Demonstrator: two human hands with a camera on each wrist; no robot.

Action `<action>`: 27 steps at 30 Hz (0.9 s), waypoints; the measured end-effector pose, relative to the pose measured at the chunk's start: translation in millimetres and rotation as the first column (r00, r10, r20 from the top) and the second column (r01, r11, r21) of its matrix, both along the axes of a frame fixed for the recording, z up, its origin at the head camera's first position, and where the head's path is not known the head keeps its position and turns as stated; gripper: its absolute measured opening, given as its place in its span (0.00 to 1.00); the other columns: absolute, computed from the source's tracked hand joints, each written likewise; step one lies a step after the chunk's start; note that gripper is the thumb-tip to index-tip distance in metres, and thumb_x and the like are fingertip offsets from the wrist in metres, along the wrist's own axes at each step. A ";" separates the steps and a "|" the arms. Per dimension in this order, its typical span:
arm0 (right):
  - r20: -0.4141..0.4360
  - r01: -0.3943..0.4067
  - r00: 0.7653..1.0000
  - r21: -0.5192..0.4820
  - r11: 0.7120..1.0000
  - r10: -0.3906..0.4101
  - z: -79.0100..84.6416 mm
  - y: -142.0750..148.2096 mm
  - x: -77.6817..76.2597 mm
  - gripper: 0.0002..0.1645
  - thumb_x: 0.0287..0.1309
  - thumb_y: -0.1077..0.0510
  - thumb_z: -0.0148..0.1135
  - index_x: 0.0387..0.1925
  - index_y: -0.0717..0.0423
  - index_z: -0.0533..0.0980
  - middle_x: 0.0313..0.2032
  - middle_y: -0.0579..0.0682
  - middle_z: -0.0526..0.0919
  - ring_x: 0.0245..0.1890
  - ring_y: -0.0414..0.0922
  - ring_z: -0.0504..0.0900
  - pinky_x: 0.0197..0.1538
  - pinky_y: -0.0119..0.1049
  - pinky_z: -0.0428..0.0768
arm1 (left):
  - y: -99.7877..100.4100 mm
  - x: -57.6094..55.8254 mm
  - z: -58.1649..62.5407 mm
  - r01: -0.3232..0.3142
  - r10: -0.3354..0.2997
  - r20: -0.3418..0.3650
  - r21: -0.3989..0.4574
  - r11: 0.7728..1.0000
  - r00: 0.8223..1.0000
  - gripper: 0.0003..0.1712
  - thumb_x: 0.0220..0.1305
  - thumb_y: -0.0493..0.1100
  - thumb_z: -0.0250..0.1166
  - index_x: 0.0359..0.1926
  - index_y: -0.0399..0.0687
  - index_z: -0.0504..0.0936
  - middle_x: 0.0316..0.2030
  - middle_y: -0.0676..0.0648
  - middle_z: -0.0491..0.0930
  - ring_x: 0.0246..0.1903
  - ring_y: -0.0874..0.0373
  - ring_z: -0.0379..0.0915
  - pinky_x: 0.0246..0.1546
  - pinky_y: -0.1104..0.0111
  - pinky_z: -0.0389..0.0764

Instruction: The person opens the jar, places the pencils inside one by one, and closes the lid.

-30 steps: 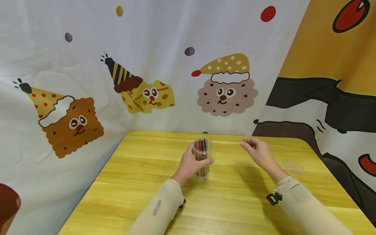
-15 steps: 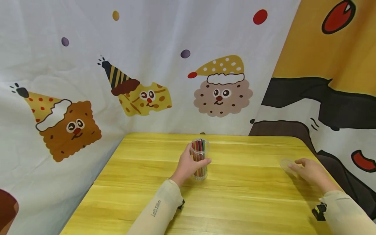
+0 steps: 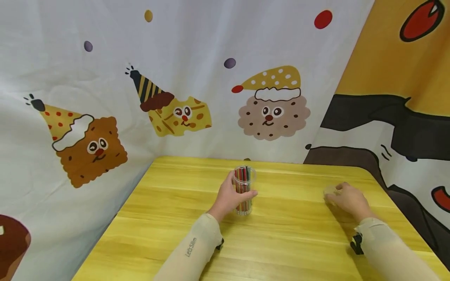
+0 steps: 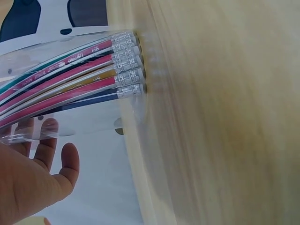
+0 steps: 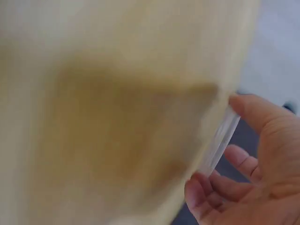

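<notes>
A clear plastic jar [image 3: 247, 205] stands upright on the table, packed with pencils [image 3: 242, 174]. My left hand [image 3: 228, 197] grips the jar round its side, thumb across the front. In the left wrist view the pencils [image 4: 70, 82] show striped barrels in red, green, gold and dark blue, with metal eraser ends at the jar's bottom. Over the right part of the table, my right hand [image 3: 351, 200] holds a clear round lid [image 3: 329, 191] by its edge. The right wrist view shows that lid [image 5: 221, 140] edge-on between thumb and fingers.
The wood-grain table [image 3: 183, 187] runs back to a white curtain [image 3: 197, 47] printed with cartoon biscuits and cheese. Its right side borders a dark and orange printed part of the curtain [image 3: 393, 78].
My right hand moved right and down to the lid on the table, took hold of it, and has come back slightly left with it. My left hand stays on the jar.
</notes>
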State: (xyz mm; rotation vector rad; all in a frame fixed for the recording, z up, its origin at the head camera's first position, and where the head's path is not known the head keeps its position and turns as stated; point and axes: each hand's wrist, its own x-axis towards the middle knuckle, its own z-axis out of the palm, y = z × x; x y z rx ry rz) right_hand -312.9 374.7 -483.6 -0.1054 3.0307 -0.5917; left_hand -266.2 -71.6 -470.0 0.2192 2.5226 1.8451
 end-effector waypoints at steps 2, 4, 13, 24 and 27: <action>-0.021 -0.057 0.998 -0.085 0.995 0.055 15.1 -36.4 -1.0 0.48 0.72 0.33 0.62 0.71 0.70 0.70 0.63 0.80 0.77 0.58 0.76 0.79 0.55 0.68 0.80 | 0.1 0.5 -1.4 -0.004 0.004 -0.001 -0.003 1.000 1.000 0.56 0.55 0.63 0.83 0.79 0.69 0.61 0.62 0.52 0.79 0.59 0.51 0.79 0.61 0.45 0.82; -0.059 -0.135 0.990 -0.190 0.973 0.126 36.5 -78.9 0.7 0.45 0.74 0.34 0.62 0.75 0.61 0.70 0.66 0.75 0.77 0.62 0.71 0.80 0.57 0.65 0.82 | -0.2 0.6 -2.2 -0.005 0.005 -0.002 -0.003 1.000 1.000 0.56 0.55 0.63 0.83 0.79 0.69 0.61 0.62 0.52 0.79 0.60 0.51 0.79 0.61 0.45 0.82; -0.209 -0.507 0.861 -0.277 0.816 0.464 115.7 -223.0 18.0 0.34 0.72 0.39 0.66 0.75 0.40 0.74 0.65 0.53 0.83 0.56 0.53 0.83 0.58 0.54 0.85 | 0.8 -0.9 -3.0 0.014 -0.014 -0.027 0.007 1.000 1.000 0.54 0.56 0.63 0.82 0.78 0.65 0.63 0.61 0.52 0.79 0.58 0.51 0.79 0.61 0.46 0.82; -0.248 -0.638 0.755 -0.067 0.767 0.607 119.8 -257.7 27.5 0.31 0.71 0.39 0.68 0.71 0.39 0.78 0.73 0.55 0.78 0.73 0.60 0.76 0.70 0.64 0.77 | -3.6 0.6 -5.1 0.046 -0.045 -0.035 0.022 0.999 0.998 0.55 0.58 0.64 0.80 0.80 0.70 0.60 0.68 0.54 0.74 0.63 0.52 0.74 0.65 0.47 0.79; -0.259 -0.634 0.747 0.002 0.773 0.613 118.0 -257.3 33.0 0.32 0.73 0.39 0.67 0.73 0.41 0.77 0.77 0.58 0.71 0.77 0.63 0.70 0.73 0.67 0.73 | -3.6 0.6 -4.9 0.059 -0.058 -0.042 0.014 0.998 0.997 0.54 0.58 0.66 0.79 0.80 0.71 0.60 0.65 0.54 0.74 0.59 0.53 0.73 0.61 0.49 0.78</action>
